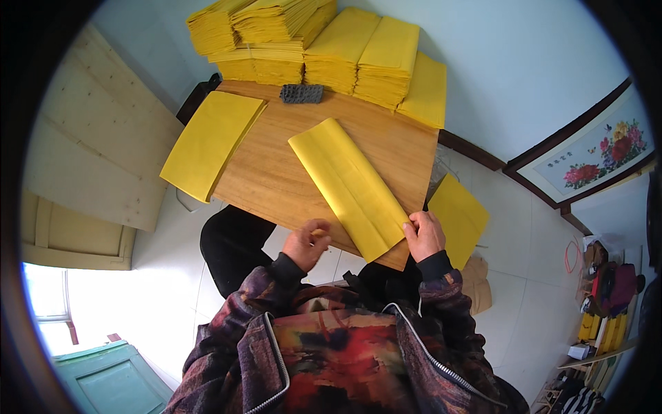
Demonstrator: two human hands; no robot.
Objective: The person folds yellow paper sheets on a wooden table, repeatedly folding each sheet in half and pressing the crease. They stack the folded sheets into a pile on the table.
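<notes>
I see the folded yellow sheet slanting lengthwise from far left to near right on the tabletop, right hand fingers pinching its right edge, left hand just beside, half-curled, grip unclear.

Folded sheet, centre of the frame: looks like paper, smooth, with a soft shine.
Stacks, top: similar paper look, matt, edges rather rough.
Desk, middle: brown wood grain, smooth, slightly glossy.
Grey block, upper middle: knobbly, matt; its material I cannot tell.
Jacket, bottom: cloth, matt.
Zipper, lower middle: looks metal, shiny.
Floor, right: smooth, glossy tiles.
Board, left: wood with knots, matt.
</notes>
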